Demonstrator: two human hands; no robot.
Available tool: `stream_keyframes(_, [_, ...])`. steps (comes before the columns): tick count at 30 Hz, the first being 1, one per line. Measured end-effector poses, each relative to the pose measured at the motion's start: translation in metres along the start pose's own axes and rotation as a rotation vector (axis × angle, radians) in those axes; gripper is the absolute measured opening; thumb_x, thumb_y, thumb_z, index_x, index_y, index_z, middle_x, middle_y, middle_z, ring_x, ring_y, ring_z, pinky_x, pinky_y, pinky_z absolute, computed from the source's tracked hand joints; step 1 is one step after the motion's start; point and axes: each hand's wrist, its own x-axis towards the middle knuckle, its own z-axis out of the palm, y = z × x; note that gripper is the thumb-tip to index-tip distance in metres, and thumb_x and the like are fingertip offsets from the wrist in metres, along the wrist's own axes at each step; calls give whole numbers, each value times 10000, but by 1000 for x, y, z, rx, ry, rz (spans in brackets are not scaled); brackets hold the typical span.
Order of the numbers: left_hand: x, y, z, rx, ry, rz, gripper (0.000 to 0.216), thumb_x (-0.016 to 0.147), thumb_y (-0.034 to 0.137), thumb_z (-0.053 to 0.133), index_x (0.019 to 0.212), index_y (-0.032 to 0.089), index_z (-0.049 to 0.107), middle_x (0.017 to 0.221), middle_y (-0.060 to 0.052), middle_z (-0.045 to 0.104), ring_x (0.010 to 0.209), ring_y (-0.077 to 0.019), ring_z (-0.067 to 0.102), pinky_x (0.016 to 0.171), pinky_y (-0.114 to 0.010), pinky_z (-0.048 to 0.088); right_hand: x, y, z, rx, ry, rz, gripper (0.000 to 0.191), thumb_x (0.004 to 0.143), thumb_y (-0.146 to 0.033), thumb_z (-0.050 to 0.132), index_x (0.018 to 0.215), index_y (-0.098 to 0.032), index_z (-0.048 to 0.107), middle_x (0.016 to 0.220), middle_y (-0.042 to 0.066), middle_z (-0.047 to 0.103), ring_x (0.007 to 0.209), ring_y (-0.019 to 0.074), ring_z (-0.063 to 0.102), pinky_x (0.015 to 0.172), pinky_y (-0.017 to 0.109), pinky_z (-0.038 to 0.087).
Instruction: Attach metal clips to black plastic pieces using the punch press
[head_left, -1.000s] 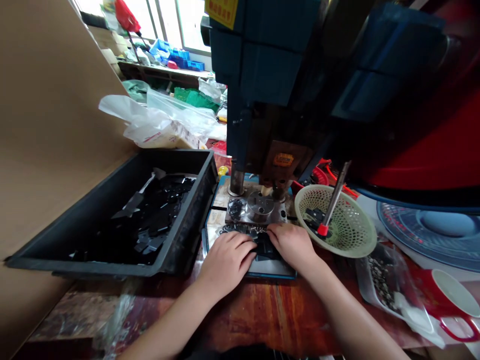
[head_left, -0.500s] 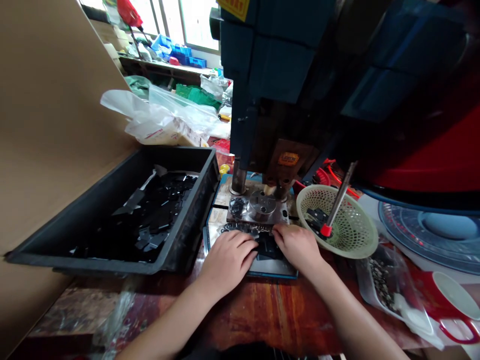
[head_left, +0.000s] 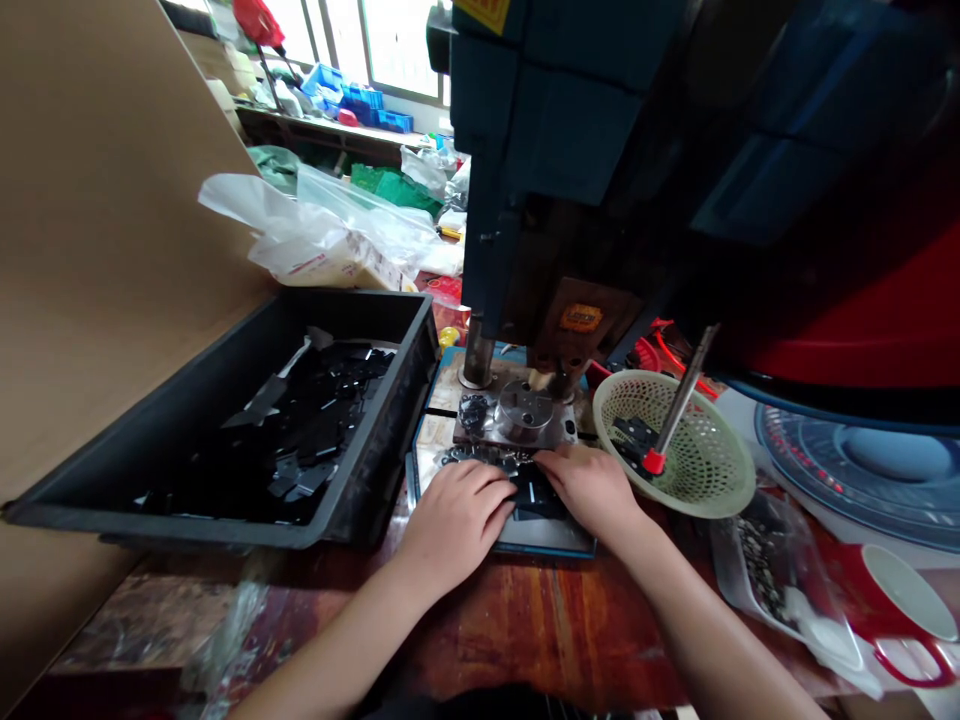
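My left hand (head_left: 461,510) rests at the front left of the press base, fingers curled together beside flat black pieces (head_left: 534,497). Their tips hide whatever is under them. From the other side, my right hand (head_left: 589,487) reaches in with thumb and forefinger pressed together at the row of small shiny metal parts (head_left: 491,456). Anything in that pinch is too small to make out. Just behind both hands is the steel die block (head_left: 523,408) with its round raised top, under the raised head of the dark blue press (head_left: 555,130).
A deep black tray (head_left: 420,370) of flat black pieces stands left, beside a cardboard sheet (head_left: 97,230). To the right are a pale green basket (head_left: 720,480) holding black pieces and a red-tipped metal rod (head_left: 679,400), a clear tray of small parts (head_left: 765,570) and a red mug (head_left: 892,610).
My right hand has shifted slightly left, its fingertips now nearer the middle of the metal parts. My left hand stays where it was.
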Motion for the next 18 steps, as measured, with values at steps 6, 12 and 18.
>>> stream_keyframes(6, [0,0,1,-1,-4,-6,156,886,238,525,991,227,640,972,-33,646,936,-218,553,837,-414,433,-2,3,5,-21,64,-83,192,913,-228,477,951,-244,664,731,21,639,705,159,569,604,272,312])
stream_keyframes(12, [-1,-1,2,-8,-19,-14,160,895,238,511,1002,227,629,1002,-27,641,951,-226,540,847,-421,419,0,4,5,-39,60,-71,183,914,-214,468,913,-211,651,750,25,650,691,161,580,629,277,317])
stream_keyframes(18, [-1,-1,1,-15,-32,-9,167,893,227,510,1013,232,628,1014,-25,638,957,-229,539,845,-419,416,-4,6,-1,-1,5,34,204,914,-239,452,962,-207,648,790,43,671,755,183,616,669,285,360])
